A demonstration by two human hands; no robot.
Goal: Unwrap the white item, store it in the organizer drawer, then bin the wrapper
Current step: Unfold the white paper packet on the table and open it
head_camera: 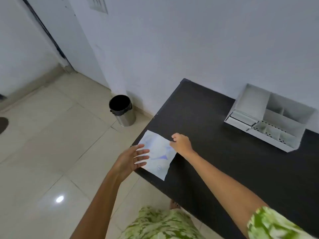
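A flat white wrapper [158, 155] with pale blue and purple print lies at the near left corner of the dark table [215, 152]. My left hand [133, 159] is open, fingers spread, over the wrapper's left edge. My right hand [181, 144] rests at the wrapper's right edge with its fingers curled down; whether it pinches the wrapper is unclear. A white desk organizer [269, 118] with several compartments and a small drawer on its left side stands at the table's far right by the wall. A steel bin [123, 111] with a black liner stands on the floor.
The bin sits on beige floor tiles [51, 144] beside the white wall [172, 40], just left of the table's far corner. A dark door frame [50, 35] runs along the wall at upper left. My green patterned clothing [160, 223] shows at the bottom.
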